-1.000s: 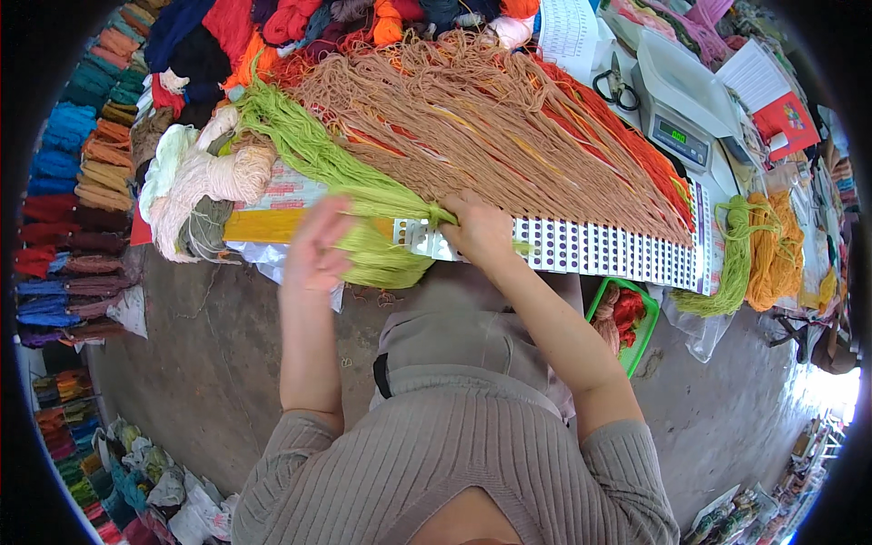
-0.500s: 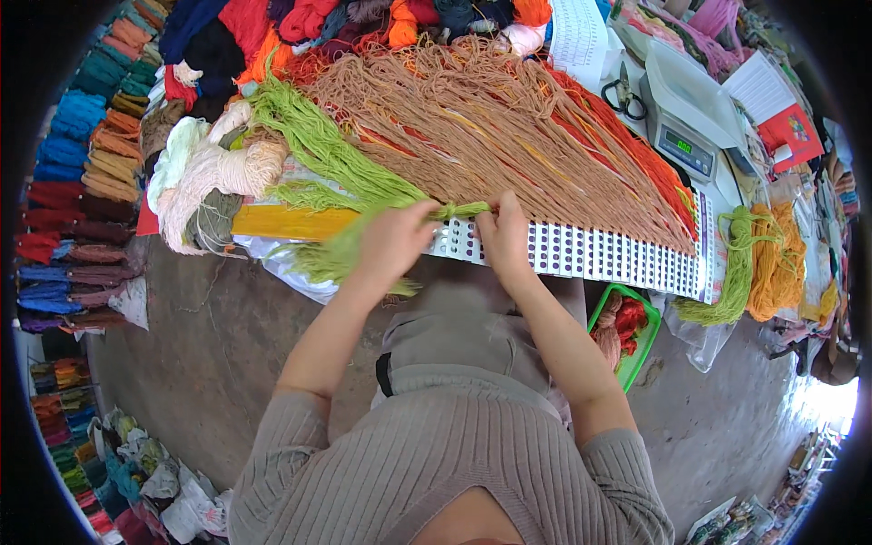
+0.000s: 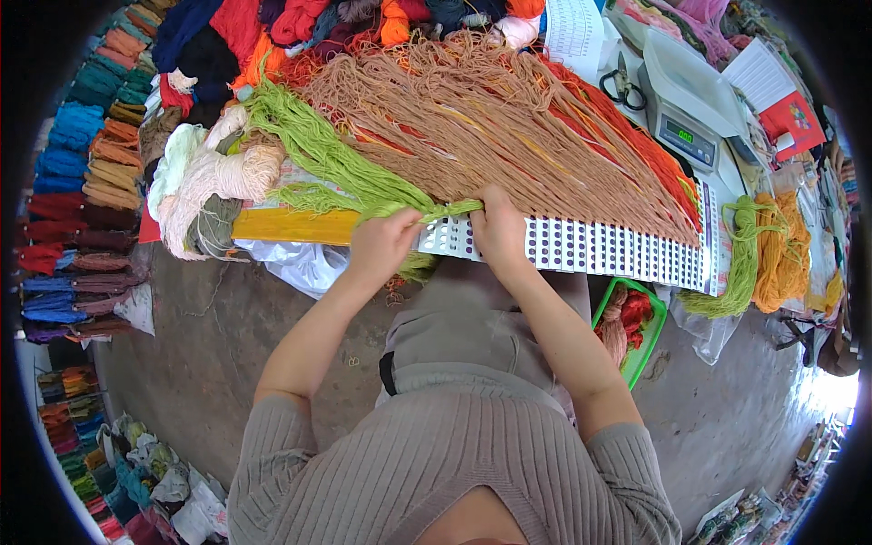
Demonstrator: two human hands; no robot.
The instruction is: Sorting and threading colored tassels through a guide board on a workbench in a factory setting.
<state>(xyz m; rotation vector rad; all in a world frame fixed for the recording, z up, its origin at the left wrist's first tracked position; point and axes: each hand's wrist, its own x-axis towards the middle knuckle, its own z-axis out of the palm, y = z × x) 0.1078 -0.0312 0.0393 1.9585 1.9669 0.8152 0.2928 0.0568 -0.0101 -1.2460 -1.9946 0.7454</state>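
A long bundle of lime-green yarn [image 3: 318, 150] runs from the far left of the table down to my hands. My left hand [image 3: 381, 243] is closed on the bundle, and a short tail of it hangs below the fingers. A few centimetres to the right, my right hand [image 3: 498, 232] pinches the bundle's twisted end. Right beneath both hands lies a white card with rows of punched holes [image 3: 581, 245]. Strands of tan yarn [image 3: 490, 127] are looped through the card's holes and spread away over the table, with red and orange strands among them.
A digital scale [image 3: 688, 136] with a clear tray stands at the right, beside black scissors [image 3: 623, 89]. Pale skeins [image 3: 213, 177] and a yellow bar [image 3: 295, 225] sit at the left. Below the card's right part is a green basket [image 3: 649, 350] of yarn. Green and orange skeins [image 3: 767, 259] hang at right.
My left hand has come down slightly, and the loose green yarn that was spread over and left of it now hangs below it. My right hand still pinches the end.
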